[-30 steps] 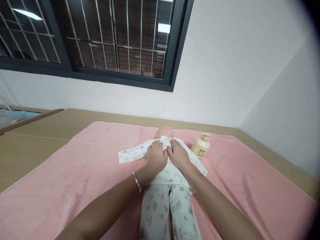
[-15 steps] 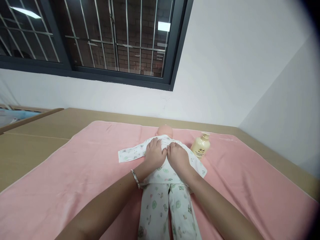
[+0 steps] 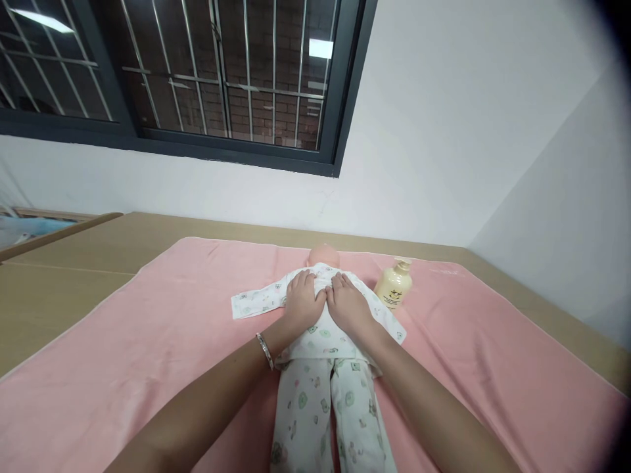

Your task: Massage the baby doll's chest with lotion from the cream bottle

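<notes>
A baby doll (image 3: 323, 255) lies on a pink blanket with its head toward the wall. It wears a white patterned shirt (image 3: 321, 341) and matching trousers (image 3: 302, 407). My left hand (image 3: 302, 303) rests flat on the left of the shirt's chest, fingers stretched toward the doll's head. Beside it, my right hand (image 3: 350, 307) lies on the chest's other side, also with fingers extended. The two thumbs almost meet in the middle. Neither hand grips anything. A yellow pump bottle (image 3: 393, 288) is close to the right of the doll's shoulder.
The pink blanket (image 3: 182, 368) covers most of a wooden surface (image 3: 64, 282). Behind it rise a white wall (image 3: 419, 131) and a dark-framed window (image 3: 236, 154) with metal bars. At far left, something light blue (image 3: 34, 226) shows past a wooden edge.
My right hand's fingers were curled on the shirt and now lie straighter and flatter. The left hand stays about where it was. The view has shifted slightly.
</notes>
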Action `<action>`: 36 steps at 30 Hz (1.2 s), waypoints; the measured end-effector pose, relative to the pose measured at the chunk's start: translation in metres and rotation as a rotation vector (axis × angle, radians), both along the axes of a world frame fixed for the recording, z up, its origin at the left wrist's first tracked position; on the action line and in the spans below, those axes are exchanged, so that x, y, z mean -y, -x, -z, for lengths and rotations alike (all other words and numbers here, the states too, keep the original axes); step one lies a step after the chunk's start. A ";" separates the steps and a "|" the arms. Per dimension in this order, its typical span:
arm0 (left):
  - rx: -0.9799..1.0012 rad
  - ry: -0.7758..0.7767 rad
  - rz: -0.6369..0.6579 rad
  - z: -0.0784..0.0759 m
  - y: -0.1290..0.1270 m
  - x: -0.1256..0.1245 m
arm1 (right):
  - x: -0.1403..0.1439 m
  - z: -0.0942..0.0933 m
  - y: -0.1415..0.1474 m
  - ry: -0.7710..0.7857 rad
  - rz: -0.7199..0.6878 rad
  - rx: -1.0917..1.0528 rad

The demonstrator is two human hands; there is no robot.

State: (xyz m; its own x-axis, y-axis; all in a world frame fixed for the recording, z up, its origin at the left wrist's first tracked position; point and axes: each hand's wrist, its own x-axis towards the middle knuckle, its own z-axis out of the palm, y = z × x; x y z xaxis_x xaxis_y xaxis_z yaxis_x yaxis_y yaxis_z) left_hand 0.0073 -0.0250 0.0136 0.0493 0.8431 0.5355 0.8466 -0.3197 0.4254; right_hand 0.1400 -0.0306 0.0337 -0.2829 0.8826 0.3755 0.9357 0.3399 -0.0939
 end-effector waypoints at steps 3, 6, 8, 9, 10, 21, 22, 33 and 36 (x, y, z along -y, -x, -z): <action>0.019 -0.014 0.002 0.002 0.000 -0.001 | -0.006 0.002 -0.002 0.027 -0.020 -0.043; 0.031 -0.026 0.008 0.001 0.000 -0.001 | -0.007 0.003 -0.003 0.024 -0.017 -0.068; 0.036 -0.028 0.010 0.000 0.001 -0.001 | -0.006 0.002 -0.003 0.019 -0.008 -0.081; 0.036 -0.028 0.012 -0.001 0.001 0.000 | -0.006 0.002 -0.002 0.019 -0.003 -0.087; 0.037 -0.027 0.013 -0.002 0.001 0.001 | -0.005 0.001 -0.002 0.020 0.000 -0.092; -0.017 -0.067 -0.018 0.009 0.000 0.002 | 0.000 -0.004 -0.001 -0.018 0.024 -0.109; -0.021 -0.069 -0.021 0.010 0.000 0.002 | 0.001 -0.004 0.000 -0.023 0.026 -0.111; -0.070 0.018 -0.006 0.004 0.001 0.003 | 0.018 -0.008 0.010 -0.072 0.047 0.041; -0.071 0.025 0.012 0.002 0.002 0.003 | 0.021 -0.007 0.010 -0.074 0.015 0.090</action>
State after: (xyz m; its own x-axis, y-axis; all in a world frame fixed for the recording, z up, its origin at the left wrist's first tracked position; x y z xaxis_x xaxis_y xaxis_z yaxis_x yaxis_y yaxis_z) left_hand 0.0058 -0.0275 0.0114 0.0966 0.8552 0.5092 0.8713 -0.3200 0.3721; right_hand 0.1297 -0.0521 0.0407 -0.3055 0.8577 0.4136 0.9442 0.3289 0.0154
